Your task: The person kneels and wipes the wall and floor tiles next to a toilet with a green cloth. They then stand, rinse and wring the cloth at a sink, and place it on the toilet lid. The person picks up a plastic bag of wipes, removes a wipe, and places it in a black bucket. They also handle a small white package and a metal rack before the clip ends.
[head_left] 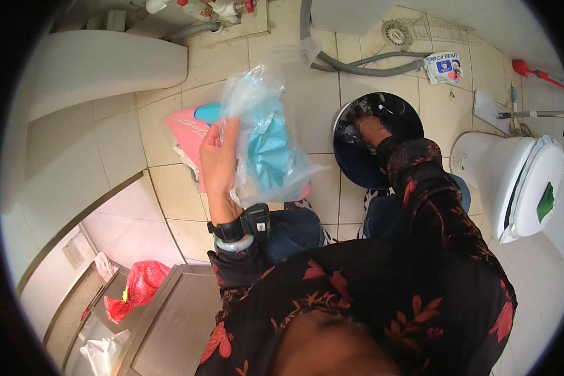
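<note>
My left hand (221,157) grips a clear plastic bag (258,87), thumb and fingers closed on its film. Turquoise plastic packaging (268,150) shows in or behind the clear film, and a pink package (185,127) with writing lies under it on the left. My right hand (369,127) reaches down into a round black bin or bucket (404,110) on the tiled floor. Its fingers are hidden among pale, crumpled bits inside, so whether they hold anything cannot be told.
Grey hoses (371,70) and a small printed pack (444,68) lie beyond the bin. A toilet (521,183) stands at the right, a white basin (108,70) at the upper left. A red tied bag (143,286) sits at the lower left, near a grey cabinet (178,319).
</note>
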`<control>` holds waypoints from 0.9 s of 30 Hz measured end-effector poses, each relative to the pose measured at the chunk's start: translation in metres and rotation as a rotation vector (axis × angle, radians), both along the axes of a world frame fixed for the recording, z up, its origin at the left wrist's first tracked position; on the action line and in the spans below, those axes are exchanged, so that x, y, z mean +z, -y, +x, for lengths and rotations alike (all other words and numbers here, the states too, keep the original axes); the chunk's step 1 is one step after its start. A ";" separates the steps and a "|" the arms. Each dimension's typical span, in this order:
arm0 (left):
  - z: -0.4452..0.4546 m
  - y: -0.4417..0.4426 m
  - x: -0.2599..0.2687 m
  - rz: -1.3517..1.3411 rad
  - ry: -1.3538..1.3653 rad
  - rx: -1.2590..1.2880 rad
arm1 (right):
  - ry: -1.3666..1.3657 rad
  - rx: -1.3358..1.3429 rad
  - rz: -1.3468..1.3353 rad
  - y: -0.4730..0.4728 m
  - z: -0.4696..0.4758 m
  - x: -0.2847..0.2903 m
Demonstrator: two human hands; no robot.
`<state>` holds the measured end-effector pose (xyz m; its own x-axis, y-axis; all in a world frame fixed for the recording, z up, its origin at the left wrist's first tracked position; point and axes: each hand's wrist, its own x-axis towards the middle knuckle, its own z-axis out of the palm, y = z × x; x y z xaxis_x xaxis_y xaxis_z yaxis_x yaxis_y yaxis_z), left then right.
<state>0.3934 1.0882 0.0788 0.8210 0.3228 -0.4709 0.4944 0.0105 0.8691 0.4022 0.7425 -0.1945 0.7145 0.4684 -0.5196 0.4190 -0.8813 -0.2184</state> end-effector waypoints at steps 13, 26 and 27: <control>-0.002 -0.026 0.026 -0.218 0.161 -0.024 | -0.212 -0.097 0.430 0.040 0.046 0.202; -0.002 -0.003 0.058 -0.182 0.236 -0.059 | -1.218 -0.730 1.572 -0.083 0.078 0.223; -0.004 -0.001 0.063 -0.165 0.247 -0.062 | -1.273 -0.671 1.704 -0.105 0.073 0.209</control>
<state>0.3891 1.0889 0.1419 0.9328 0.2048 -0.2964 0.2724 0.1378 0.9523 0.4747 0.8471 0.0146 0.6339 0.7492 -0.1921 -0.7093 0.4641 -0.5306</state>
